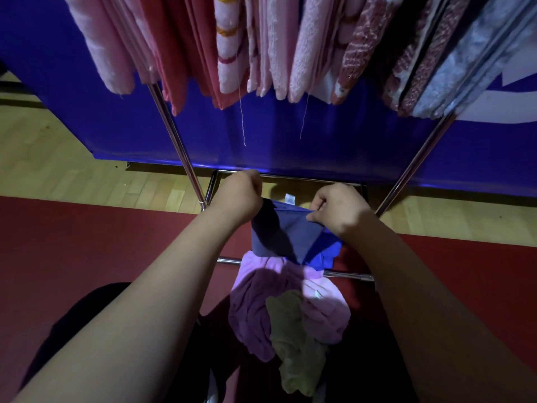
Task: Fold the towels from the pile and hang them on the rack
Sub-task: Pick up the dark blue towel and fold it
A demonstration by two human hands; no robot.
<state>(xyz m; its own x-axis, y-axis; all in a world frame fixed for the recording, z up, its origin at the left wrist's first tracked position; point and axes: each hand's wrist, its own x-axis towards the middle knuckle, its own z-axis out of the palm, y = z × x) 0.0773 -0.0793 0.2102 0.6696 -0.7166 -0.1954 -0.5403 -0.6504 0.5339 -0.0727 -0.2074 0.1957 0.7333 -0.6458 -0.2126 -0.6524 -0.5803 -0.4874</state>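
One blue towel (293, 234), stretched low before the rack (177, 141), just above the pile (290, 315) at the rack's near rail. Left hand (238, 196), right hand (337, 207): fingers (319, 203) clenched on its top corners. Advice: keep your corners level, meet the edges squarely, then hang it beside the rack's hung towels (261, 45).

hung towels (290, 48) cropped at top edge

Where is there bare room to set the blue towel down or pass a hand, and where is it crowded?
Bare: the red mat left of the pile, up to the wooden floor; also the gap below the hanging towels, between the rack legs. Crowded: the rack top, packed across the view, and the pile itself.
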